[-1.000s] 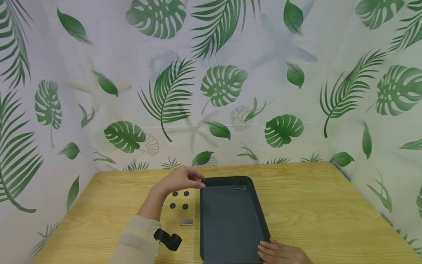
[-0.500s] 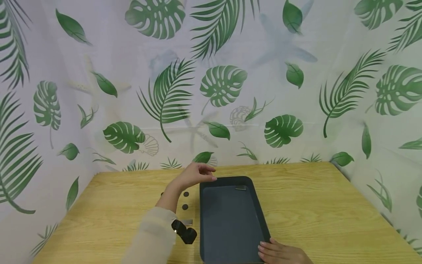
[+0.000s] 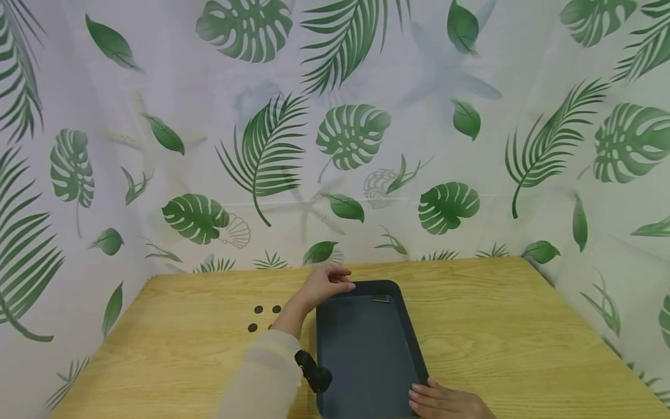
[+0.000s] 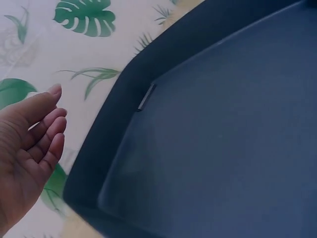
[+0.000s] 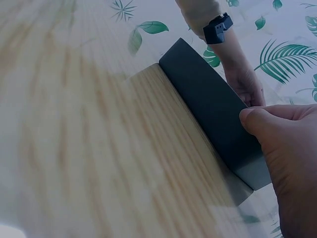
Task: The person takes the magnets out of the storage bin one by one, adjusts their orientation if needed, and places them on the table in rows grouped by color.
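Observation:
A dark baking tray [image 3: 366,349] lies lengthwise on the wooden table. Near its far wall sits a small flat metal bar [image 3: 381,299], seen also in the left wrist view. My left hand [image 3: 325,285] hovers at the tray's far left corner. Its fingers [image 4: 45,133] hang loosely curled, thumb close to them, with nothing visible between. At the near right corner my right hand [image 3: 451,401] grips the tray's rim, thumb on the outer wall and fingers over the edge, as the right wrist view shows.
Several small dark discs [image 3: 259,309] lie on the table [image 3: 178,349] left of the tray; my left forearm hides some of that area. A leaf-patterned cloth [image 3: 335,139] hangs behind the table and along both sides.
My left hand has moved rightward along the tray's far edge, its forearm now covering the metal bar seen earlier on the table. The right hand and the tray have stayed put.

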`<act>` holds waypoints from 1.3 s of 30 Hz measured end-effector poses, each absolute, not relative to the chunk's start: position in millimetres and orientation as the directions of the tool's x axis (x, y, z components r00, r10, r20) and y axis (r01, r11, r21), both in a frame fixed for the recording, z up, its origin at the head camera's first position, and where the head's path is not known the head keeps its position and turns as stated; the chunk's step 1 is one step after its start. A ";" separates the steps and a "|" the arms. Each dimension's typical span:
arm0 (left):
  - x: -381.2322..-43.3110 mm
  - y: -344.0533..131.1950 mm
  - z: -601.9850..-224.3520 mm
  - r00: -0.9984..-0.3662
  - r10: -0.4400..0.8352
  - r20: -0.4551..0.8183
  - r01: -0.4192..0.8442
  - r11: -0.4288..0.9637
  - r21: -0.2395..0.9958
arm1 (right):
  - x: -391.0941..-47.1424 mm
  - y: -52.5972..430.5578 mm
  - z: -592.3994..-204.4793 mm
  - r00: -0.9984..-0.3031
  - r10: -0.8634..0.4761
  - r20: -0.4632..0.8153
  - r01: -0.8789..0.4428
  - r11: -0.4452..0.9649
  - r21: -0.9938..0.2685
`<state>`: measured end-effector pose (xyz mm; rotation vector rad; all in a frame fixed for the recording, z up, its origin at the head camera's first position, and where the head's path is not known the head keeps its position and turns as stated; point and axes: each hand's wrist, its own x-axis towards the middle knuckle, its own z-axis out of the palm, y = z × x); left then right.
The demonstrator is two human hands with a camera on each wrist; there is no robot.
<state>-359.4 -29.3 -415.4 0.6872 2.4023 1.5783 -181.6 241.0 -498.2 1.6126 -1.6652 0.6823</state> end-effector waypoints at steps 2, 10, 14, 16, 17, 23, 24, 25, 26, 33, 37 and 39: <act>-358.4 -24.3 -422.3 -0.881 0.467 0.082 0.254 0.319 0.913 | -181.5 240.7 -496.7 0.036 -0.616 0.787 -0.991 0.078 0.106; -352.1 -8.3 -446.0 -0.897 0.440 0.051 0.219 0.341 0.914 | -177.8 236.7 -485.3 0.044 -0.613 0.789 -0.992 0.067 0.107; -347.2 -0.6 -452.1 -0.900 0.433 0.041 0.240 0.416 0.877 | -177.7 237.9 -485.4 0.040 -0.610 0.791 -0.993 0.066 0.102; -345.2 2.9 -455.2 -0.904 0.427 0.034 0.247 0.454 0.856 | -178.1 238.5 -488.3 0.034 -0.607 0.794 -0.993 0.069 0.095; -344.6 4.6 -456.8 -0.905 0.424 0.031 0.248 0.467 0.849 | -178.5 238.9 -489.7 0.033 -0.609 0.793 -0.993 0.072 0.097; -343.7 17.3 -460.1 -0.912 0.410 0.016 0.251 0.528 0.811 | -179.2 240.4 -492.2 0.031 -0.617 0.786 -0.994 0.062 0.087; -343.9 20.3 -460.3 -0.912 0.411 0.016 0.256 0.538 0.803 | -178.6 241.2 -492.4 0.028 -0.622 0.783 -0.995 0.059 0.082; -344.5 22.4 -460.8 -0.911 0.411 0.018 0.264 0.549 0.793 | -179.0 240.7 -492.0 0.037 -0.627 0.778 -0.993 0.062 0.097; -345.2 24.5 -461.5 -0.910 0.413 0.025 0.275 0.559 0.782 | -178.9 240.2 -491.3 0.039 -0.629 0.777 -0.993 0.063 0.101; -346.1 35.6 -463.3 -0.901 0.434 -0.003 0.328 0.684 0.651 | -182.5 237.7 -488.3 0.110 -0.652 0.750 -0.974 0.081 0.213; -344.6 40.3 -461.1 -0.903 0.425 -0.055 0.332 0.774 0.539 | -187.2 239.5 -490.3 0.136 -0.690 0.711 -0.959 0.088 0.269; -343.8 41.7 -460.4 -0.900 0.430 -0.072 0.342 0.799 0.495 | -189.8 239.3 -491.8 0.147 -0.699 0.699 -0.956 0.082 0.283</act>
